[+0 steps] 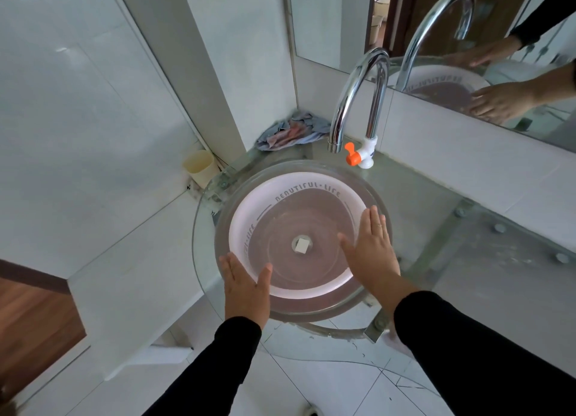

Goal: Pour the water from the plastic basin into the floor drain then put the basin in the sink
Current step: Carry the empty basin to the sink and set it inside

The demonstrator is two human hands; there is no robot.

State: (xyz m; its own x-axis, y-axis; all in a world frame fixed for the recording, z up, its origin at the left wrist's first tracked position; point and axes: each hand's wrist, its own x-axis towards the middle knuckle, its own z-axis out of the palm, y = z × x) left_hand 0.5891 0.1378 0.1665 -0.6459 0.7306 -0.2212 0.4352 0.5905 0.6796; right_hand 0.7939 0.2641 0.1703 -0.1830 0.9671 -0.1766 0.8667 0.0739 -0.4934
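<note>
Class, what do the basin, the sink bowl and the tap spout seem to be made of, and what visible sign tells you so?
Basin: pale pink plastic, smooth, with printed lettering on the wall.
Sink bowl: apparently clear glass; the floor tiles show through it.
Tap spout: polished chrome-like metal, with mirror-bright reflections.

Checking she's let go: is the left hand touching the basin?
Cannot tell. In the head view the open left hand overlaps the basin rim, but contact or hovering isn't clear.

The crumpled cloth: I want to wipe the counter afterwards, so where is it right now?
In the head view the crumpled cloth lies in the back corner of the glass counter, against the tiled wall, just left of the chrome faucet and behind the sink.
</note>
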